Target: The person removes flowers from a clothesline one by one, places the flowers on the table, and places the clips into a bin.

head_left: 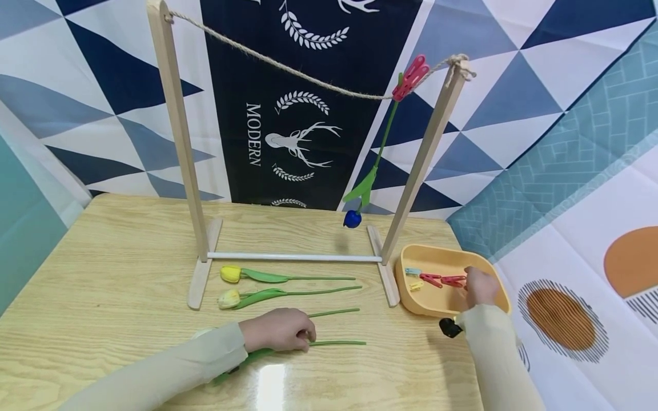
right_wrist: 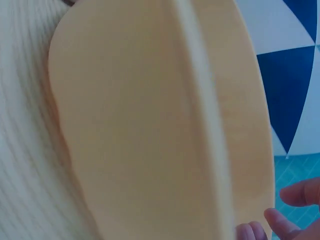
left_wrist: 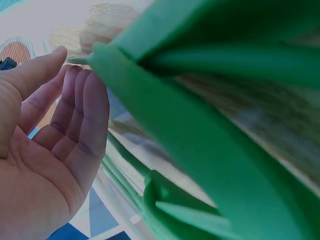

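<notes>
In the head view my left hand is over two artificial flowers on the table, their heads hidden by hand and sleeve. The nearer stem emerges beside my fingertips. The left wrist view shows my thumb and loosely bent fingers apart around a thin stem, beside broad green leaves. My right hand reaches into a yellow plastic basin, fingertips by red clothespins. In the right wrist view its thumb and index finger stand apart at the basin's rim.
A wooden stand with a sagging rope is at the back. A pink clothespin holds a blue flower upside down. Two yellowish tulips lie before the white crossbar. Blue and yellow clothespins are in the basin.
</notes>
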`<control>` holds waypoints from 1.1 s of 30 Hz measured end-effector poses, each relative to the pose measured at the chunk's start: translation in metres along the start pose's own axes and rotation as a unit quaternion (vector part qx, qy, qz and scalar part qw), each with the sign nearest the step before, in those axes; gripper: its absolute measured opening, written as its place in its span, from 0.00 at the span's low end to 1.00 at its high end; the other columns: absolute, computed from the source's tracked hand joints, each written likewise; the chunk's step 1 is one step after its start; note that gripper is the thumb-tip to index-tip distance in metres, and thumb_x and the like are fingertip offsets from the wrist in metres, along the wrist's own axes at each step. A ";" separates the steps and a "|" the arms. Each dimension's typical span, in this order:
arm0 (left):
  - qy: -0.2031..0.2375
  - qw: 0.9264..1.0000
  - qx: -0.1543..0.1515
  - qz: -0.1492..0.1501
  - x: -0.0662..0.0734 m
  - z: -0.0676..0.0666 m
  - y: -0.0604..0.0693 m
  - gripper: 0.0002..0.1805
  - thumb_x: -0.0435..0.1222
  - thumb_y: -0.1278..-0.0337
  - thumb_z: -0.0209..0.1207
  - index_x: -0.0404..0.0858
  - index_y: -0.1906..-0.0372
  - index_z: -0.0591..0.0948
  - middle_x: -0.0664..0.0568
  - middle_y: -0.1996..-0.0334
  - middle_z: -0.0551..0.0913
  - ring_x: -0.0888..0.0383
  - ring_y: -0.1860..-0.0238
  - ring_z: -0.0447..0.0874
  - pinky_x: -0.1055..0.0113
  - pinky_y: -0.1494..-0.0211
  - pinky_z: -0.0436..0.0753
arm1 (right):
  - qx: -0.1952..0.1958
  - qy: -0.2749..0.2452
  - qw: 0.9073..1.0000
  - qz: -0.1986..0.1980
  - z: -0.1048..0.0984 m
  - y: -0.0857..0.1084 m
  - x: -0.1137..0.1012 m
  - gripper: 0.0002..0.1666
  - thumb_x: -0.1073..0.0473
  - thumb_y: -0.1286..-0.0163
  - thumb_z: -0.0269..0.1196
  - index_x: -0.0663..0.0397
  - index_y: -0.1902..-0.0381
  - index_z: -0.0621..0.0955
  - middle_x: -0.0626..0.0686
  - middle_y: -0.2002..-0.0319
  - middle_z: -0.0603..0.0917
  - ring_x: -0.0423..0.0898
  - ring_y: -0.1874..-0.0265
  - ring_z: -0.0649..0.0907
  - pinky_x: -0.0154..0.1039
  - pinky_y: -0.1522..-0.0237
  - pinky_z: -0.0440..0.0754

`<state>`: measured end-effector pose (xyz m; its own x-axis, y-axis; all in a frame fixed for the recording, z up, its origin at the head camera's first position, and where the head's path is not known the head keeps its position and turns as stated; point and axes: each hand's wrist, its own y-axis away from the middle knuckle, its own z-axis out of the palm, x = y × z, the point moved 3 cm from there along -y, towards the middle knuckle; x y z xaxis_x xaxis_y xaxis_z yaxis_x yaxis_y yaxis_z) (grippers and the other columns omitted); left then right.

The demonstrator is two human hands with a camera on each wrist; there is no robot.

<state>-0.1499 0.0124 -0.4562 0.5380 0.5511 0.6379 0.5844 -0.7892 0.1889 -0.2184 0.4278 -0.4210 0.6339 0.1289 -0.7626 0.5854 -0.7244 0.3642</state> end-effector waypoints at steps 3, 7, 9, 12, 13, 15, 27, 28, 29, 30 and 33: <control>-0.002 1.000 0.005 0.000 0.000 -0.004 0.004 0.10 0.37 0.43 0.60 0.41 0.57 0.84 0.64 0.83 0.72 0.70 0.82 0.61 0.76 0.67 0.71 | 0.004 0.004 1.000 -0.009 0.000 0.006 -0.006 0.23 0.53 0.33 0.49 0.62 0.45 0.71 0.53 0.61 0.67 0.49 0.62 0.69 0.39 0.63 0.69; -0.014 1.000 0.017 0.009 0.001 -0.014 0.009 0.10 0.38 0.42 0.59 0.41 0.57 0.84 0.63 0.82 0.73 0.70 0.82 0.61 0.75 0.69 0.70 | 0.002 -0.024 0.999 -0.040 0.003 0.016 -0.018 0.20 0.56 0.34 0.50 0.62 0.49 0.74 0.49 0.66 0.68 0.44 0.68 0.69 0.36 0.66 0.70; -0.019 0.999 0.024 0.017 0.002 -0.019 0.011 0.10 0.38 0.41 0.59 0.41 0.57 0.84 0.63 0.79 0.75 0.70 0.81 0.63 0.75 0.68 0.72 | -0.005 -0.056 0.996 -0.063 0.006 0.021 -0.027 0.19 0.57 0.33 0.50 0.61 0.49 0.74 0.48 0.68 0.69 0.41 0.70 0.70 0.32 0.68 0.72; -0.015 0.999 0.038 0.024 0.004 -0.029 0.011 0.11 0.38 0.39 0.57 0.40 0.56 0.84 0.63 0.74 0.78 0.70 0.77 0.66 0.74 0.65 0.74 | -0.014 -0.104 0.991 -0.089 0.011 0.030 -0.041 0.20 0.57 0.32 0.50 0.59 0.45 0.74 0.45 0.64 0.71 0.37 0.70 0.72 0.28 0.67 0.75; -0.014 0.999 0.043 0.024 0.005 -0.033 0.011 0.11 0.38 0.39 0.57 0.40 0.55 0.84 0.63 0.72 0.78 0.71 0.76 0.68 0.74 0.65 0.74 | -0.018 -0.118 0.988 -0.095 0.013 0.033 -0.046 0.21 0.57 0.31 0.50 0.58 0.43 0.74 0.44 0.63 0.72 0.37 0.69 0.73 0.28 0.63 0.76; -0.011 0.998 0.059 0.024 0.006 -0.041 0.010 0.11 0.39 0.39 0.57 0.40 0.55 0.84 0.61 0.71 0.79 0.70 0.74 0.69 0.74 0.65 0.74 | -0.028 -0.147 0.984 -0.099 0.017 0.040 -0.056 0.22 0.57 0.30 0.51 0.57 0.41 0.73 0.44 0.62 0.72 0.36 0.68 0.74 0.31 0.54 0.77; 0.021 0.977 0.214 0.008 0.013 -0.112 0.014 0.12 0.41 0.39 0.58 0.43 0.54 0.83 0.58 0.68 0.81 0.67 0.71 0.75 0.74 0.66 0.75 | -0.103 -0.302 0.933 -0.168 0.025 0.096 -0.102 0.05 0.66 0.35 0.57 0.52 0.65 0.79 0.46 0.73 0.80 0.39 0.75 0.80 0.26 0.67 0.80; 0.024 0.974 0.225 0.006 0.014 -0.118 0.014 0.12 0.42 0.39 0.58 0.43 0.54 0.83 0.58 0.67 0.82 0.66 0.70 0.75 0.73 0.65 0.76 | -0.110 -0.304 0.930 -0.175 0.025 0.100 -0.104 0.05 0.66 0.34 0.57 0.52 0.65 0.79 0.46 0.73 0.80 0.39 0.75 0.80 0.26 0.66 0.80; 0.026 0.971 0.236 0.004 0.015 -0.123 0.014 0.12 0.41 0.39 0.58 0.43 0.53 0.83 0.58 0.67 0.82 0.66 0.69 0.76 0.73 0.64 0.77 | -0.116 -0.306 0.928 -0.181 0.025 0.104 -0.107 0.05 0.65 0.34 0.57 0.52 0.65 0.79 0.46 0.72 0.80 0.39 0.74 0.80 0.26 0.65 0.81; 0.030 0.969 0.247 0.006 0.015 -0.128 0.015 0.12 0.41 0.39 0.58 0.42 0.53 0.83 0.57 0.67 0.83 0.65 0.69 0.77 0.72 0.63 0.77 | -0.121 -0.305 0.926 -0.187 0.026 0.107 -0.109 0.05 0.65 0.34 0.57 0.52 0.65 0.79 0.46 0.72 0.80 0.39 0.74 0.80 0.26 0.64 0.81; 0.041 0.957 0.286 0.002 0.017 -0.143 0.014 0.13 0.41 0.39 0.58 0.41 0.52 0.82 0.55 0.66 0.84 0.63 0.67 0.79 0.70 0.61 0.78 | -0.135 -0.303 0.920 -0.207 0.027 0.118 -0.116 0.05 0.64 0.33 0.57 0.52 0.65 0.80 0.47 0.71 0.80 0.39 0.73 0.81 0.27 0.63 0.81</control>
<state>-0.2196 -0.0286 -0.3361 0.5042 0.5066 0.6994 0.8327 -0.4999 -0.2382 -0.2363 0.3094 -0.3037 -0.0228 -0.1045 -0.9943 0.8693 -0.4932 0.0319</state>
